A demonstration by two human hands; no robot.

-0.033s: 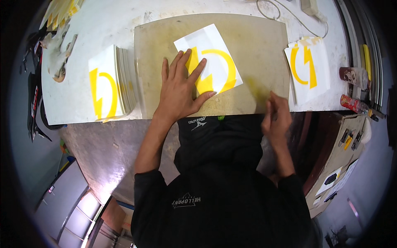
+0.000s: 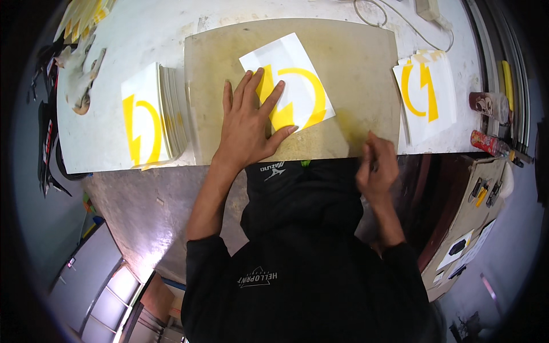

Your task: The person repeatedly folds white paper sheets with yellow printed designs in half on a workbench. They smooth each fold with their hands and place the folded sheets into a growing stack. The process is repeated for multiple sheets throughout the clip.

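A white sheet with a yellow bolt-and-arc print (image 2: 306,54) lies tilted on a tan board (image 2: 211,46). My left hand (image 2: 249,117) rests over its left side, fingers spread and the thumb on its lower edge. Right of the sheet, at the board's front edge, my right hand (image 2: 378,166) is closed with curled fingers. What it holds, if anything, is hidden and slightly blurred. A thick stack of similar printed sheets (image 2: 140,120) stands left of the board. Another, fanned pile of sheets (image 2: 426,94) sits to its right.
A small pale animal, seemingly a cat (image 2: 80,74), lies at the table's far left. At the right edge stand a cup (image 2: 486,107) and a red-labelled bottle (image 2: 489,142). A cable (image 2: 409,23) curls at the back. A cardboard panel (image 2: 457,228) holds cutters below right.
My right hand has shifted slightly left and down, its fingers more curled. The left hand and the sheet stay put.
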